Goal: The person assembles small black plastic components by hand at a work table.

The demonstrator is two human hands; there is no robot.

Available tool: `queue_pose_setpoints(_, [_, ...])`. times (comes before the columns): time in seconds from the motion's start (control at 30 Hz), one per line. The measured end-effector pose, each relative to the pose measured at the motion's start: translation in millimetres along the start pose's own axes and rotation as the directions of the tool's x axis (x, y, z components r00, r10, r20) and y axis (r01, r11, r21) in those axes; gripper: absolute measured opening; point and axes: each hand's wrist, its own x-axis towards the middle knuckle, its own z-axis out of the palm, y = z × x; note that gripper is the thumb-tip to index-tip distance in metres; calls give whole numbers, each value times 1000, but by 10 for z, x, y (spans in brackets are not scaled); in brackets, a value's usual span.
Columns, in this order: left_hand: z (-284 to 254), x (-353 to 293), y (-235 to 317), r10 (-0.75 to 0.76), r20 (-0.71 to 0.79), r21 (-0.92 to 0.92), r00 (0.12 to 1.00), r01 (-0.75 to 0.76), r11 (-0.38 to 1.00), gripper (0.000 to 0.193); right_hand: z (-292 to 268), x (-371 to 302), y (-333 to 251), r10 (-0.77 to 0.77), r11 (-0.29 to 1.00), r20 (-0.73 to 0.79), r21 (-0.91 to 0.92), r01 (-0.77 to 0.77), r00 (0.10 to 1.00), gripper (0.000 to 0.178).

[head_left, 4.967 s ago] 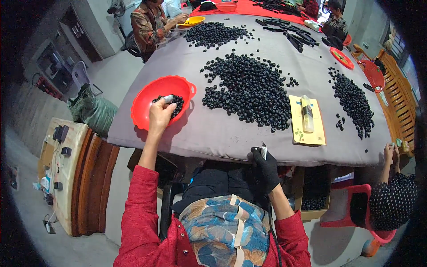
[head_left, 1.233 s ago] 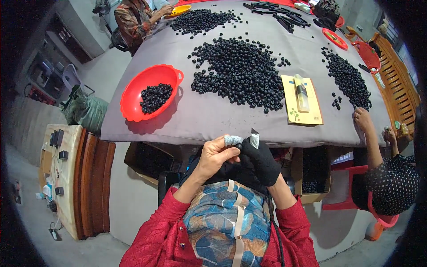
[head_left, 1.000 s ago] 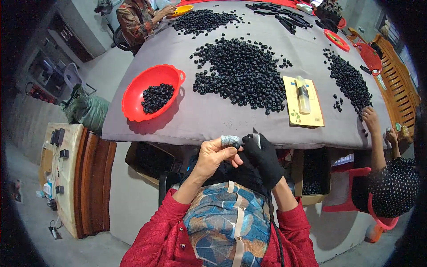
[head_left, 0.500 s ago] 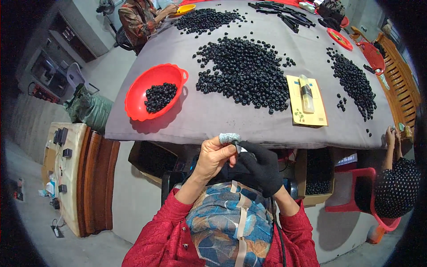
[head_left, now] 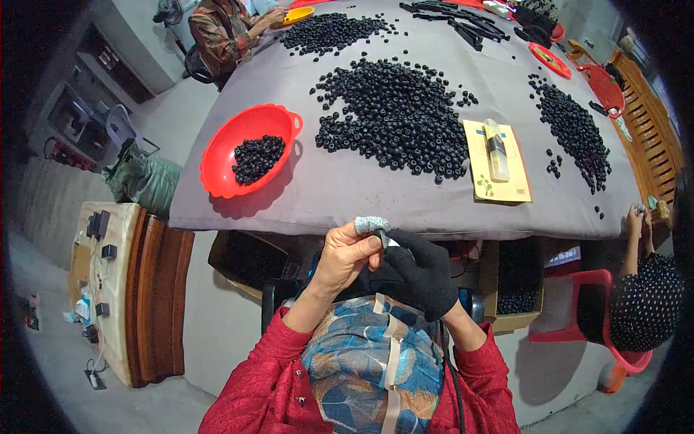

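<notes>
My left hand (head_left: 343,253) is bare, with a pale speckled wrap (head_left: 371,225) around its index finger. Its thumb and fingers are pinched together just off the table's near edge, and what lies between them is too small to make out. My right hand (head_left: 421,271), in a black knitted glove, meets the left fingertips. A small shiny flat piece (head_left: 388,240), blade-like, shows at the gloved fingertips. Beyond my hands a big heap of small black ring-shaped parts (head_left: 397,116) covers the table's middle. To the left, a red plastic bowl (head_left: 224,155) holds more black parts (head_left: 258,159).
On the grey-covered table (head_left: 289,210), a yellow card (head_left: 506,189) lies under a clear tube (head_left: 497,148). Other heaps lie far (head_left: 332,32) and right (head_left: 575,134). People sit at the far left (head_left: 224,36) and right (head_left: 647,304). Boxes (head_left: 515,289) stand below the table.
Both hands keep nearly the same pose, fingertips together. The view has shifted very slightly; nothing is visibly picked up or put down.
</notes>
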Motion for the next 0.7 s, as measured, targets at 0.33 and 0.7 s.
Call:
queue_pose_setpoints(0.33, [16,11,17,-11,4,5,1000,11,1000,17,-18,21,-30,36,999,27,-23,-36,999,35])
queue_pose_setpoints(0.7, [18,9,18,-11,5,23,1000,11,1000,18,-12,0,104,-154,968,56,-190,162,986,39])
